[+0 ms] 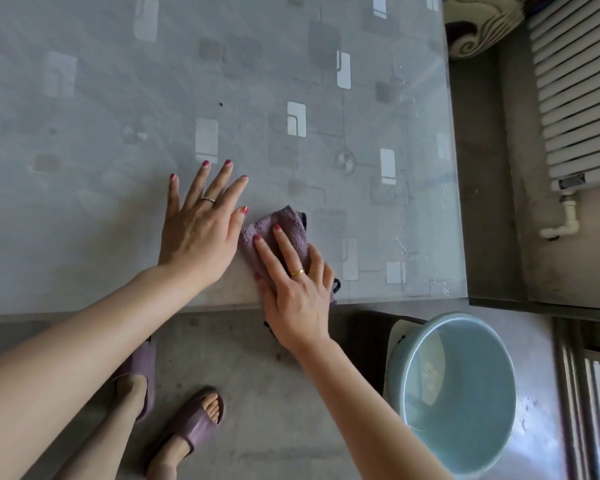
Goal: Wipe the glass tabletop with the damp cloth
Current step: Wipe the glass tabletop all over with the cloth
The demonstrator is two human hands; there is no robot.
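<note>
Pressing cloth [281, 233] on tabletop [118, 98], basin [458, 393] near

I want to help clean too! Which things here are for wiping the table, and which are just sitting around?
For the job: purple cloth under the right hand; glass tabletop; left hand flat on the glass; blue basin, probably for rinsing.

Just around: white radiator; patterned cushion; purple slippers.
</note>
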